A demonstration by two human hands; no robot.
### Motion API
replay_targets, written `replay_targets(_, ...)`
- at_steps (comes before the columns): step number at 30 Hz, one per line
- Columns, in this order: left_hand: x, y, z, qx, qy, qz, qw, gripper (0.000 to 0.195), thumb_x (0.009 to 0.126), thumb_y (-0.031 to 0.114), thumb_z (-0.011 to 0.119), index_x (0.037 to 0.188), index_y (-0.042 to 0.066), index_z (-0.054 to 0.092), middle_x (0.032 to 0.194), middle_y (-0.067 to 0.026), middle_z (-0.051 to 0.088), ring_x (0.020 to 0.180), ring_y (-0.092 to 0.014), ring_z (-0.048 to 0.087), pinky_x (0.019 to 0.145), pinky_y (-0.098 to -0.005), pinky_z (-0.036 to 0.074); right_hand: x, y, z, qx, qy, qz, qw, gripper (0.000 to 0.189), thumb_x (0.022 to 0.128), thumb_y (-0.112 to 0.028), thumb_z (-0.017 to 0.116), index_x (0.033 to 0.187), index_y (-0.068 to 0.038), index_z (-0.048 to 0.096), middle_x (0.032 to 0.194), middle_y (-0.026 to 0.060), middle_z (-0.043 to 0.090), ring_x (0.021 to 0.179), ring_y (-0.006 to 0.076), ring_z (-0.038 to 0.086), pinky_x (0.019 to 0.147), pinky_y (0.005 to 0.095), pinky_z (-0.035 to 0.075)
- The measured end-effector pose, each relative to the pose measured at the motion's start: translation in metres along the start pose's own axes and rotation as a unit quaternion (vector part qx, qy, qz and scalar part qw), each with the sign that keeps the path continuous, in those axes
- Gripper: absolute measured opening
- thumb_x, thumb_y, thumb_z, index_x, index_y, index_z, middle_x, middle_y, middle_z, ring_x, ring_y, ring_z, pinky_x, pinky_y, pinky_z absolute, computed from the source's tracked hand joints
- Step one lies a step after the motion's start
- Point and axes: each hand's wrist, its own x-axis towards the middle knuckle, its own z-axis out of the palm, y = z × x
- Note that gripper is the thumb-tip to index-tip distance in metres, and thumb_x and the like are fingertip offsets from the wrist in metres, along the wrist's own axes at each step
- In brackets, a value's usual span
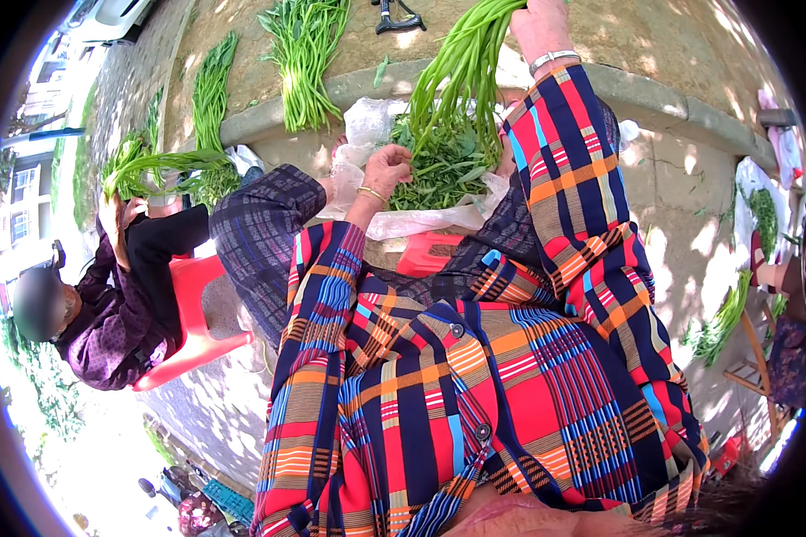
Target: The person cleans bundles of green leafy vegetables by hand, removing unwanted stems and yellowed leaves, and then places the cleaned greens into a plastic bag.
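Note:
A bunch of long green leafy stems (467,60) hangs from my right hand (541,27), which is closed around its upper end at the top of the view. The tips of the bunch reach down over a pile of loose green leaves (436,168) in an open clear plastic bag (403,225) between my knees. At the left edge of that pile is my left hand (386,171), its fingers bent and the thumb near the fingertips; whether a leaf is pinched there I cannot tell.
Bundles of greens (302,67) lie beyond the stone kerb (262,114), near a black cane handle (399,23). A person on a red plastic stool (198,322) at the left holds greens (168,161). At the right are more greens (719,325), a wooden chair (755,362) and another person's foot.

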Motion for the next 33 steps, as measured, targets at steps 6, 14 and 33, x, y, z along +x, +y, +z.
replay_targets(6, -0.006, -0.005, -0.005, 0.069, -0.051, -0.026, 0.996, 0.018, 0.069, -0.004, 0.056, 0.087, -0.002, 0.059, 0.071, -0.0051, 0.059, 0.058, -0.009, 0.055, 0.053, -0.0215, 0.045, -0.004, -0.004, 0.003, 0.007, 0.009, 0.001, 1.0, 0.01, 0.074, -0.006, 0.057, 0.066, -0.005, 0.051, 0.054, 0.0072, 0.05, 0.047, 0.0224, 0.051, 0.048, 0.0351, 0.047)
replay_targets(14, -0.012, -0.01, -0.007, 0.154, -0.045, -0.077, 0.984, 0.018, 0.071, -0.004, 0.051, 0.083, -0.002, 0.064, 0.068, -0.0039, 0.061, 0.057, -0.007, 0.054, 0.053, -0.0192, 0.042, -0.006, -0.002, 0.011, 0.032, 0.043, 0.039, 0.998, 0.011, 0.074, -0.005, 0.056, 0.065, -0.005, 0.05, 0.053, 0.0067, 0.048, 0.046, 0.0215, 0.049, 0.047, 0.0344, 0.046)
replay_targets(33, -0.006, -0.013, 0.009, 0.366, 0.027, 0.092, 0.926, 0.018, 0.061, 0.009, 0.044, 0.062, 0.008, 0.062, 0.056, -0.0117, 0.054, 0.055, -0.025, 0.053, 0.052, -0.032, 0.04, -0.015, -0.01, 0.012, 0.015, 0.038, 0.025, 0.999, 0.008, 0.074, -0.006, 0.056, 0.07, -0.004, 0.049, 0.056, 0.0066, 0.048, 0.048, 0.0206, 0.048, 0.048, 0.0322, 0.045)
